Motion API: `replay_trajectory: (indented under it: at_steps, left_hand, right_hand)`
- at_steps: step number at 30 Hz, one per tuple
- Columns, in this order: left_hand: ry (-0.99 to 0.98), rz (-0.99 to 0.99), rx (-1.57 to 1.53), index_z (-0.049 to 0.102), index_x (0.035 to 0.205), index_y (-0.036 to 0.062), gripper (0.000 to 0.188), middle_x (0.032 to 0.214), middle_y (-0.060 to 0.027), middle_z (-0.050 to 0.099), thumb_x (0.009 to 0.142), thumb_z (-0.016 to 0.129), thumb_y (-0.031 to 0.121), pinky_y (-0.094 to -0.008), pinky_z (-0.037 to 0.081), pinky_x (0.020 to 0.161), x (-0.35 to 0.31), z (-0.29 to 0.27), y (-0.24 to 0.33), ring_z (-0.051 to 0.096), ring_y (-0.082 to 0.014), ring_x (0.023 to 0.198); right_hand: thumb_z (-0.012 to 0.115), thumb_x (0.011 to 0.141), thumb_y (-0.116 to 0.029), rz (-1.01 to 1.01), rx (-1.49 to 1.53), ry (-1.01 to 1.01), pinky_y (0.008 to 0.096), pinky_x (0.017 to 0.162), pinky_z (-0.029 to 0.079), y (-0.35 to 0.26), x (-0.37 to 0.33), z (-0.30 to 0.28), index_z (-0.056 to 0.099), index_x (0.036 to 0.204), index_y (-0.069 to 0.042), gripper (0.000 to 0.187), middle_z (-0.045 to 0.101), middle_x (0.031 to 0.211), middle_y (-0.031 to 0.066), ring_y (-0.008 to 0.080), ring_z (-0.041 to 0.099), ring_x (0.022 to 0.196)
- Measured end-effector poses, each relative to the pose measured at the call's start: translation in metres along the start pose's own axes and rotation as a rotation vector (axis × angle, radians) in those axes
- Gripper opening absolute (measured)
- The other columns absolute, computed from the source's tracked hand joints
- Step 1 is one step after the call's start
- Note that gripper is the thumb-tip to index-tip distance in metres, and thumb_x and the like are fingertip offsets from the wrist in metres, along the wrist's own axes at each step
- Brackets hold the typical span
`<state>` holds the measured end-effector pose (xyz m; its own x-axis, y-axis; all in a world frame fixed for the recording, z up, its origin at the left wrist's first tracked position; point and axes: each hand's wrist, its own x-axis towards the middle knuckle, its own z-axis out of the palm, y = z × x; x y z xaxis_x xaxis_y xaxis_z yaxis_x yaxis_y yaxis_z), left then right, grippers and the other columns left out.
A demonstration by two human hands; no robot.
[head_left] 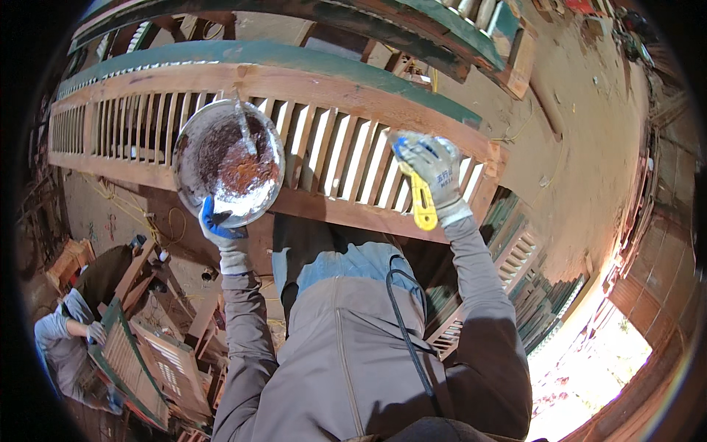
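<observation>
My left hand (219, 230), in a grey and blue work glove, grips the near rim of a round metal bowl (274, 188). Reddish-brown paste (247, 174) and pale powder coat the inside, and a light, smeared narrow strip (246, 127) rests against the far side. My right hand (436, 171), gloved alike, is closed around a scraper with a yellow handle (423, 200); its blade is mostly hidden by the fingers. That hand is over the right end of a long slatted wooden shutter panel (317, 85), which lies across in front of me. The bowl is above the panel's left part.
Green-painted frames (456, 37) stand beyond the panel. Stacked slats (545, 302) lie at the lower right, near a bright opening (589, 368). At the lower left, another person (62, 339) handles a green-edged shutter (132, 361). A yellow cord (118, 199) runs along the ground.
</observation>
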<state>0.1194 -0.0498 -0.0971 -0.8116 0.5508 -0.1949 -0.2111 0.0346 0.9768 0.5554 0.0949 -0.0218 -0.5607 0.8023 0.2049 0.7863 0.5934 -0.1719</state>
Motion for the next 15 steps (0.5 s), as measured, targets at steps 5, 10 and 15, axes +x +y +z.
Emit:
replay_trajectory:
  at_steps: [5,10,15]
  left_hand:
    - [0.004,0.015,0.004,0.059,0.126,0.0007,0.034,0.114,-0.0132,0.064,0.098,0.051,0.018,-0.0395,0.056,0.082,-0.003,-0.003,-0.003,0.064,-0.025,0.093]
    - [-0.019,0.025,0.043,0.06,0.125,0.0022,0.034,0.112,-0.015,0.063,0.098,0.05,0.02,-0.0434,0.057,0.081,0.002,-0.004,0.002,0.064,-0.0265,0.09]
    - [-0.018,-0.013,0.017,0.06,0.124,0.002,0.033,0.116,-0.0143,0.063,0.098,0.05,0.019,-0.043,0.056,0.084,0.006,-0.003,0.006,0.063,-0.0267,0.096]
  right_hand:
    - [0.07,0.076,-0.031,0.082,-0.079,0.06,0.0443,0.104,0.039,-0.011,-0.043,-0.022,0.071,0.108,-0.029,0.032,0.066,0.121,-0.0097,0.0158,0.056,0.116]
    - [0.069,0.076,-0.03,0.12,-0.205,0.081,0.0429,0.103,0.039,0.008,-0.055,-0.011,0.071,0.108,-0.029,0.032,0.065,0.124,-0.0099,0.0155,0.055,0.117]
    - [0.07,0.076,-0.029,0.067,-0.248,0.049,0.043,0.104,0.037,0.02,-0.041,0.015,0.071,0.107,-0.028,0.032,0.065,0.122,-0.0096,0.0155,0.055,0.118]
